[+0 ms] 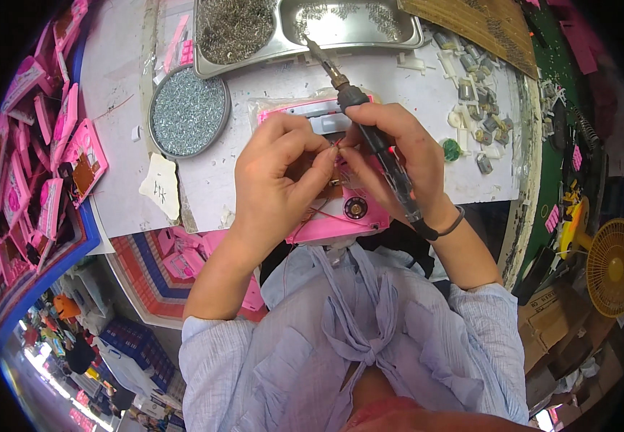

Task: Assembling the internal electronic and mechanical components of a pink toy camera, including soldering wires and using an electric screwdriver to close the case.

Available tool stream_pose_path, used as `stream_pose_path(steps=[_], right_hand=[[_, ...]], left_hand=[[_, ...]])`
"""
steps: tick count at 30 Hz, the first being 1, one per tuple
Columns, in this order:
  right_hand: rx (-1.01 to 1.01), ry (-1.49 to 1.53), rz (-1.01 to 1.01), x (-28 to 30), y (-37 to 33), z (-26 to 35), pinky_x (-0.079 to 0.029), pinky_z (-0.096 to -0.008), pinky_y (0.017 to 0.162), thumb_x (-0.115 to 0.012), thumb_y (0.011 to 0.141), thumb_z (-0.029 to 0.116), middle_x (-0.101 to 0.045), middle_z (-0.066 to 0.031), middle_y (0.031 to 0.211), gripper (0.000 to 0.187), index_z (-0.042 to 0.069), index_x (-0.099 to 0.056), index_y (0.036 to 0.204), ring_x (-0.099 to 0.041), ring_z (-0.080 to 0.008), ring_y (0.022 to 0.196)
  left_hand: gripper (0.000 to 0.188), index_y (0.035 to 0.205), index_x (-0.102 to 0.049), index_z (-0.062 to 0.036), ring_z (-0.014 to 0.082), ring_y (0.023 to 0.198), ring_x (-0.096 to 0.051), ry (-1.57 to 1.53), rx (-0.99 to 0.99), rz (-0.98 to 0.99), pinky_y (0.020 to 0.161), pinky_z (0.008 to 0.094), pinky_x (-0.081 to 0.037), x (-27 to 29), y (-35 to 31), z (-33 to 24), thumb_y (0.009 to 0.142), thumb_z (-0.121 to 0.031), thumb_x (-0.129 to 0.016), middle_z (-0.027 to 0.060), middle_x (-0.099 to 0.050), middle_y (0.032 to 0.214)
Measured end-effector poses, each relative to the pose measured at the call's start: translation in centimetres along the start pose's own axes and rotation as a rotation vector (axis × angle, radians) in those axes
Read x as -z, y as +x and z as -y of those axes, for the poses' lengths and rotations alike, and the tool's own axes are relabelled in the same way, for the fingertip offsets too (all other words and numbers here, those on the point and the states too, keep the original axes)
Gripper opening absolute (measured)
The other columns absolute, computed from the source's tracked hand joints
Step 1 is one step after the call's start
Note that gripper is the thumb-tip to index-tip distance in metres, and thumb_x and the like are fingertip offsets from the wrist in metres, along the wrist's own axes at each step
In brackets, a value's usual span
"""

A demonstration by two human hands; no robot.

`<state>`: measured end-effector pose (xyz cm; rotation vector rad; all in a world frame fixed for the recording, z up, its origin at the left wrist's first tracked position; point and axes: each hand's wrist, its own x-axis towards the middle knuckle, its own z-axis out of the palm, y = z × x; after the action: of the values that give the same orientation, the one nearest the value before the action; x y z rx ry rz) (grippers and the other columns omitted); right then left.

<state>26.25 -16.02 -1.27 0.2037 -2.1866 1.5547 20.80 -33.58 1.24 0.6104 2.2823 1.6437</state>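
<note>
A pink plastic casing (pixel 370 225) with a round black part (pixel 355 208) and thin wires lies at the table's front edge, partly hidden under my hands. My left hand (pixel 279 169) is closed, thumb and fingers pinching a thin red wire (pixel 337 142) above the casing. My right hand (pixel 406 155) grips a black electric screwdriver (pixel 393 173), its metal bit pointing away to the far left. The fingertips of that same hand meet my left fingertips at the wire. Just beyond them shows a grey-blue panel (pixel 328 124) in the casing.
Far ahead stands a steel tray (pixel 279 54) holding small screws. Left of the casing sits a round dish (pixel 189 111) of silvery screws. Several small motors (pixel 481 108) with white parts lie at right. Pink casings (pixel 38 151) are heaped far left; a yellow fan (pixel 613 268) stands right.
</note>
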Motion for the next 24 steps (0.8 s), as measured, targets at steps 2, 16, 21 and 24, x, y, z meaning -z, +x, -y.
stream_pose_path(steps=[2, 16, 21, 24], right_hand=[[-0.002, -0.055, 0.0, 0.3, -0.4, 0.0, -0.054, -0.0293, 0.07, -0.075, 0.079, -0.011, -0.066, -0.0104, 0.097, 0.048, 0.007, -0.064, 0.122, -0.066, -0.0221, 0.079], [0.113, -0.043, -0.067, 5.0, -1.8, 0.9, -0.04, -0.0249, 0.051, -0.086, 0.076, 0.001, -0.065, -0.0071, 0.075, 0.039, 0.0, -0.064, 0.108, -0.056, -0.0135, 0.058], [0.161, -0.114, 0.118, 6.3, -2.4, 0.8, -0.038, -0.0277, 0.045, -0.084, 0.075, 0.004, -0.061, -0.006, 0.067, 0.037, 0.002, -0.062, 0.105, -0.053, -0.0155, 0.051], [0.26, -0.159, 0.158, 5.4, -2.0, 1.2, -0.039, -0.0306, 0.044, -0.083, 0.072, 0.001, -0.06, -0.005, 0.066, 0.037, 0.002, -0.062, 0.102, -0.053, -0.0178, 0.05]], left_hand=[[0.009, 0.086, -0.07, 0.0014, 0.0179, 0.07, -0.062, 0.176, -0.143, -0.031, 0.062, 0.0317, -0.051, 0.0, 0.2, 1.2, 0.081, 0.0, -0.077, 0.0102, -0.056, 0.098], [0.009, 0.081, -0.07, 0.0004, 0.019, 0.073, -0.062, 0.335, -0.2, -0.077, 0.062, 0.0311, -0.052, 0.3, 0.6, 2.5, 0.077, -0.001, -0.078, 0.0098, -0.057, 0.097], [0.009, 0.08, -0.069, 0.0003, 0.0195, 0.073, -0.062, 0.352, -0.205, -0.076, 0.062, 0.0312, -0.053, 0.3, 0.7, 2.5, 0.077, -0.002, -0.078, 0.0096, -0.057, 0.097], [0.009, 0.082, -0.069, -0.0005, 0.0156, 0.075, -0.057, 0.33, -0.196, -0.076, 0.063, 0.028, -0.048, 0.3, 0.6, 2.7, 0.079, -0.003, -0.077, 0.0069, -0.057, 0.097]])
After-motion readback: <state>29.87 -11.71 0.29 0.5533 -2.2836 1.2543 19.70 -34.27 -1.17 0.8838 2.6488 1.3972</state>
